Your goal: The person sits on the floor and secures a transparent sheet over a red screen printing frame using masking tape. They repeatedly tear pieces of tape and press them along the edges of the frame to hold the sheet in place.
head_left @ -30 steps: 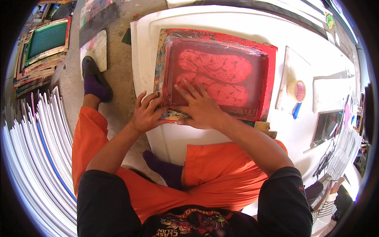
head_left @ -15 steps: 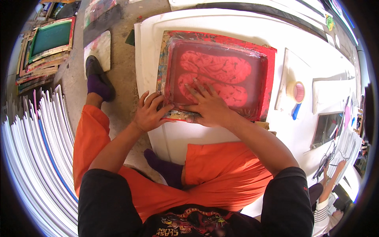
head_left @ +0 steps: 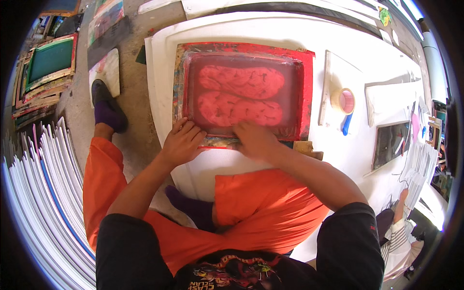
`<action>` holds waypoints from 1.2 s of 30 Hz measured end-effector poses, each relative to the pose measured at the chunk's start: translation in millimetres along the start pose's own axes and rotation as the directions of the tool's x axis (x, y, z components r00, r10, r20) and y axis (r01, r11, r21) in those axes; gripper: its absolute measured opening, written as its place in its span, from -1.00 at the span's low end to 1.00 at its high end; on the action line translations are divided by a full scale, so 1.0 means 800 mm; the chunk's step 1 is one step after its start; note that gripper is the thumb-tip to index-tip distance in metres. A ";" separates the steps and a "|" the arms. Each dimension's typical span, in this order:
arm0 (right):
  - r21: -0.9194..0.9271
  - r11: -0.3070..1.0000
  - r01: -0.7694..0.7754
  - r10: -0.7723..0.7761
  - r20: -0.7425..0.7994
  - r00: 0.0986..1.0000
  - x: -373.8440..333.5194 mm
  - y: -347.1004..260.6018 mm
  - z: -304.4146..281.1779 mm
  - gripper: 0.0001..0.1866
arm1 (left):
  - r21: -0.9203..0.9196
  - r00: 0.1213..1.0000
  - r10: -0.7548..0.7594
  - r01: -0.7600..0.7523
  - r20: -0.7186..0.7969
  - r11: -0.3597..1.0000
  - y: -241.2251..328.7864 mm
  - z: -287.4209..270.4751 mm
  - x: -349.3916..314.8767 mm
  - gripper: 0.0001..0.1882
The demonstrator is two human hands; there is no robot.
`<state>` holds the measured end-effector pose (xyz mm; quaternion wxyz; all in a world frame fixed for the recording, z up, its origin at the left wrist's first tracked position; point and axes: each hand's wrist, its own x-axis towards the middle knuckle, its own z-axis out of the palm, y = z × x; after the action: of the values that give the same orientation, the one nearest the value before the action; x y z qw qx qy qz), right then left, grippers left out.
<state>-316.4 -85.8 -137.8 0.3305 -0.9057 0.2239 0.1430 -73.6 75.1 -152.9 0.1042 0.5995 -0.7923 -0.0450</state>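
Observation:
A screen printing frame (head_left: pixel 307 92) with red-stained wooden rails lies on a white board in front of me. Two pink-red sole shapes (head_left: pixel 241 81) show side by side on its dark reddish mesh. My left hand (head_left: pixel 182 141) rests over the near left corner, its fingers bent round the rail. On the near rail, right of it, sits my right hand (head_left: pixel 257 139), somewhat blurred. Its fingers curl over the rail's inner edge, and their tips are hidden.
On the white board (head_left: pixel 232 166), right of the frame, are a tape roll (head_left: pixel 343 100), a blue-handled tool (head_left: pixel 347 124) and a dark panel (head_left: pixel 390 145). Stacked screens (head_left: pixel 50 65) and white sheets (head_left: pixel 46 193) stand at left. Another person (head_left: pixel 398 246) works at lower right.
My right hand has gone from lying spread on the mesh to curling over the near rail. The left hand stays at the corner. The whole view has shifted, placing the frame further left.

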 end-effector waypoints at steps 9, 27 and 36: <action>-0.288 0.926 -0.244 0.319 0.254 0.913 -0.065 0.047 -0.075 -0.25 | -0.056 0.998 -0.060 0.062 0.036 0.997 0.005 -0.009 0.003 -0.49; -0.274 0.961 -0.032 0.041 0.030 0.999 -0.035 -0.009 -0.024 -0.44 | -0.034 0.991 -0.119 0.122 0.064 0.992 0.084 0.013 0.060 -0.47; -0.420 0.871 -0.256 0.369 0.213 0.905 -0.066 0.032 -0.054 -0.24 | 0.015 0.957 -0.230 0.231 0.179 0.973 0.073 0.018 0.068 -0.30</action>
<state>-369.8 -115.2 -98.1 0.1484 -0.8732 0.2862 0.3655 -145.9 38.7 -149.2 0.0283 0.6808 -0.7231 -0.1129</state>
